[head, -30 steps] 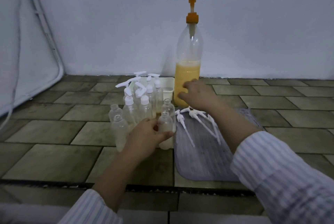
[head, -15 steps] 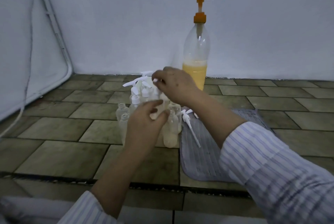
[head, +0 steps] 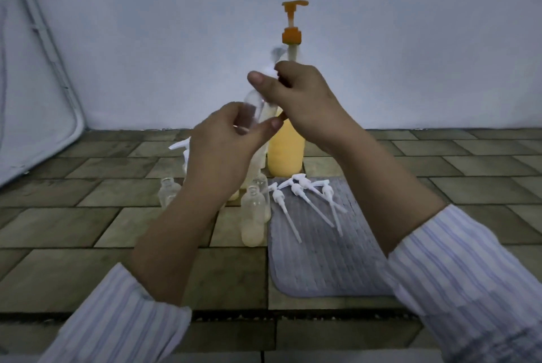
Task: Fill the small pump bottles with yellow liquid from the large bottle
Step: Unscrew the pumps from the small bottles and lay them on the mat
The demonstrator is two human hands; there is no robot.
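- Small pump bottle [head: 254,112], clear and seemingly empty: now lifted to centre frame, well above the tiles, no longer standing among the others as a second ago.
- Held by the left hand [head: 225,143], fingers and thumb wrapped round the lower body; closed on it, not loose.
- Pinched at the neck by the right hand [head: 296,99], fingertips curled on the white pump cap [head: 268,71]; blurred there, so cannot tell whether cap is turning or already free. Half a second back, same hand reaching down at the cluster; a second back, resting on the large bottle.
- Judged meaning: unscrewing step begun on a fresh bottle, filling itself not yet started for this one.
- Directly behind, upper centre: large bottle [head: 286,151] with orange pump [head: 291,22], yellow liquid roughly a third up, untouched now.
- Below the hands, centre: remaining small bottles [head: 252,216], some open-necked with a little pale yellow at the bottom, some still capped at centre left.
- Lower right of centre: grey mat [head: 319,269] carrying several removed pump heads [head: 305,195], tubes pointing toward the viewer; likely landing place for the next cap.
- Striped sleeves at both lower corners; tiled floor and pale wall beyond.
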